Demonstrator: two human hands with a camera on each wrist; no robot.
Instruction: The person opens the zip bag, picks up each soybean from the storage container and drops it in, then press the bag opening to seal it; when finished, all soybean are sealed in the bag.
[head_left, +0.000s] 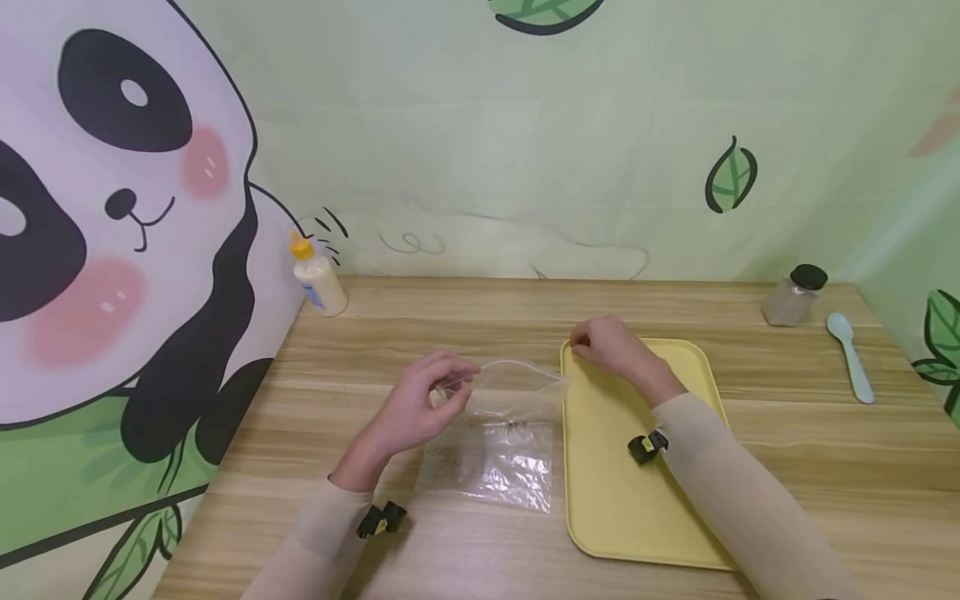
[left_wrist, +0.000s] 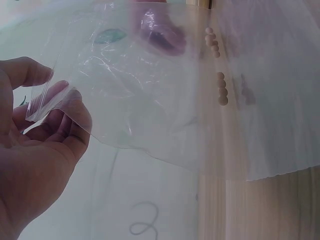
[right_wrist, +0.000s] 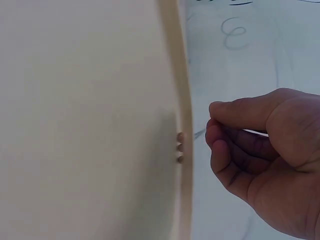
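My left hand (head_left: 420,400) pinches the top edge of a clear zip bag (head_left: 510,475) between thumb and fingers. The bag's mouth gapes, and its lower part lies on the table. Several small brown beads (left_wrist: 222,89) show through the plastic in the left wrist view. My right hand (head_left: 611,343) is over the far left corner of a yellow tray (head_left: 622,500), fingers curled and thumb tip against the index finger. Nothing is visible between those fingertips. In the right wrist view, small brown beads (right_wrist: 180,148) sit against the tray's rim.
A glue bottle (head_left: 321,283) with a yellow cap stands at the table's back left. At the back right are a jar (head_left: 791,302) with a black lid and a pale blue spoon (head_left: 851,358). A panda-printed backdrop (head_left: 465,167) rises behind the wooden table (head_left: 480,312).
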